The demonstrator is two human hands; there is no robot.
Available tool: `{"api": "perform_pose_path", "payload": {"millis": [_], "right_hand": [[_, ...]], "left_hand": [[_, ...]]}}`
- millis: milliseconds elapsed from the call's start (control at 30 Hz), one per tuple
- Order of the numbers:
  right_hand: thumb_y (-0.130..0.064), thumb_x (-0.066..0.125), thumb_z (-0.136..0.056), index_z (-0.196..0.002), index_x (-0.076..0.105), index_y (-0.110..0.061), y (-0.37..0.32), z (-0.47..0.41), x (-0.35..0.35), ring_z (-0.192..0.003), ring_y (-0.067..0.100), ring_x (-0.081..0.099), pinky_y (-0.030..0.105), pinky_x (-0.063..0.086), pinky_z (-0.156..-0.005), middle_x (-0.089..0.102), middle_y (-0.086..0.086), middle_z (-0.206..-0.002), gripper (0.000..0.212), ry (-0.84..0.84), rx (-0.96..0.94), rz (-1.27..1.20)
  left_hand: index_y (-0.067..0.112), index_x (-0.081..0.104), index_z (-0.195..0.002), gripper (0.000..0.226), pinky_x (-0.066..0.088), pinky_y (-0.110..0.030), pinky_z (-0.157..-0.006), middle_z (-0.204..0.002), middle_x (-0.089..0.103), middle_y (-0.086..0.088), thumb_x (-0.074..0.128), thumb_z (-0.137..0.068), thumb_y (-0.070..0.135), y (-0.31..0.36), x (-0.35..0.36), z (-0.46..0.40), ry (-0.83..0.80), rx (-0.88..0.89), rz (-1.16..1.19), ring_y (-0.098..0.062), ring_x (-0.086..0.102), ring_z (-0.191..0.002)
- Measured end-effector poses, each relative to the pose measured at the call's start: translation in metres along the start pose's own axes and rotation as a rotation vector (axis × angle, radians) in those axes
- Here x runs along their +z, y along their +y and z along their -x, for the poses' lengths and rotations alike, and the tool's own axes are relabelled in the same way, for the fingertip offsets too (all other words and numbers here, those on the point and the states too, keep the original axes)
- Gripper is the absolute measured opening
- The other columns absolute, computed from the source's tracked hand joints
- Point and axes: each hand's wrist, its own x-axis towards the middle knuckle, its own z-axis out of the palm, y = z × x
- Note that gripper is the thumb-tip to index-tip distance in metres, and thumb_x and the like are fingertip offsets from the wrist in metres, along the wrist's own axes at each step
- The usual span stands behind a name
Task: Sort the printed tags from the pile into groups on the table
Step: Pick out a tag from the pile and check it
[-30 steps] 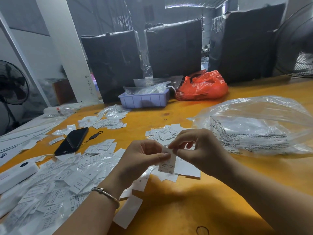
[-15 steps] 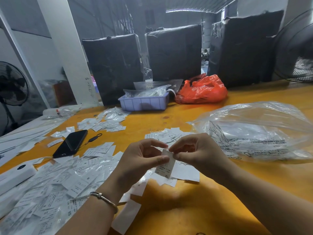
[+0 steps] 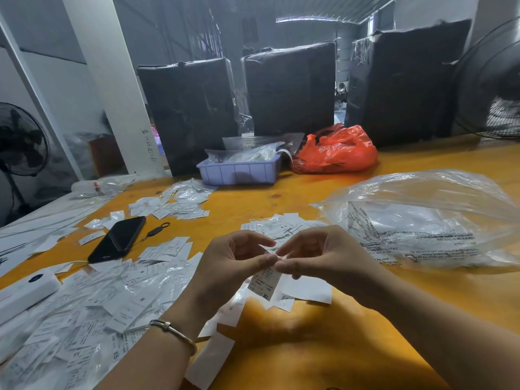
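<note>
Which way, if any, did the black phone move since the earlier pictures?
No. The black phone keeps its place beside the small ring strap on the orange table.

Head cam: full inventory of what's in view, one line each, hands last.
held tag: one, white with print, pinched between both hands
tag pile: many, white, near left of the table
tag groups: several small heaps, white, mid table
table: one, orange
phone: one, black, left of centre
white box: one, left edge
tray: one, lilac, far centre
red bag: one, beside the tray
clear bag: one, printed, right
wrapped boxes: three, black, far edge
fans: two, black, left and right
bracelet: one, silver, left wrist
left hand: pinches the tag
right hand: pinches the tag
</note>
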Motion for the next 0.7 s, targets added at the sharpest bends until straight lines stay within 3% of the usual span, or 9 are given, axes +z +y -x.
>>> {"api": "perform_pose_path", "payload": {"millis": [133, 333, 467, 600, 700], "right_hand": [[0.006, 0.078, -0.07, -0.089, 0.072, 0.0, 0.0012, -0.0007, 0.0005, -0.068, 0.019, 0.066, 0.026, 0.055, -0.067, 0.072, 0.015, -0.075, 0.02, 0.069, -0.034, 0.016], [0.006, 0.076, -0.073, -0.087, 0.072, -0.003, 0.0026, -0.0008, 0.0005, -0.067, 0.021, 0.068, 0.031, 0.057, -0.068, 0.072, 0.011, -0.073, 0.017, 0.134, -0.064, 0.042], [0.005, 0.072, -0.077, -0.087, 0.073, -0.012, 0.0045, -0.0033, -0.0013, -0.071, 0.014, 0.067, 0.027, 0.056, -0.069, 0.072, 0.003, -0.073, 0.019, 0.166, -0.063, 0.121], [0.002, 0.064, -0.084, -0.09, 0.073, -0.018, 0.0053, -0.0033, 0.0031, -0.069, 0.007, 0.06, 0.019, 0.048, -0.064, 0.067, -0.001, -0.073, 0.022, 0.129, -0.079, 0.248], [0.002, 0.064, -0.084, -0.091, 0.072, -0.016, 0.0042, -0.0033, 0.0069, -0.077, 0.018, 0.063, 0.031, 0.053, -0.071, 0.067, 0.005, -0.078, 0.021, 0.134, -0.097, 0.24]], "left_hand": [[0.02, 0.074, -0.085, 0.005, 0.057, -0.018, -0.065, -0.08, 0.075, 0.005, 0.073, -0.081, 0.018, -0.0021, -0.0007, -0.0013, 0.026, -0.015, 0.009, -0.006, 0.07, -0.081], [0.013, 0.072, -0.083, 0.004, 0.054, -0.018, -0.064, -0.08, 0.074, 0.002, 0.073, -0.082, 0.01, -0.0008, 0.0003, -0.0013, -0.047, 0.021, -0.036, -0.009, 0.069, -0.078], [0.011, 0.072, -0.084, 0.011, 0.054, -0.019, -0.064, -0.081, 0.076, -0.001, 0.075, -0.074, 0.013, 0.0018, 0.0015, -0.0001, -0.106, 0.018, 0.011, -0.01, 0.071, -0.078], [0.011, 0.075, -0.081, 0.013, 0.055, -0.02, -0.064, -0.081, 0.076, 0.002, 0.071, -0.082, -0.001, -0.0002, 0.002, -0.001, -0.159, -0.006, -0.066, -0.008, 0.069, -0.077], [0.011, 0.078, -0.082, 0.005, 0.054, -0.022, -0.062, -0.08, 0.075, 0.003, 0.073, -0.083, 0.011, 0.0008, 0.0012, -0.0001, -0.193, -0.009, -0.104, -0.008, 0.066, -0.071]]}}
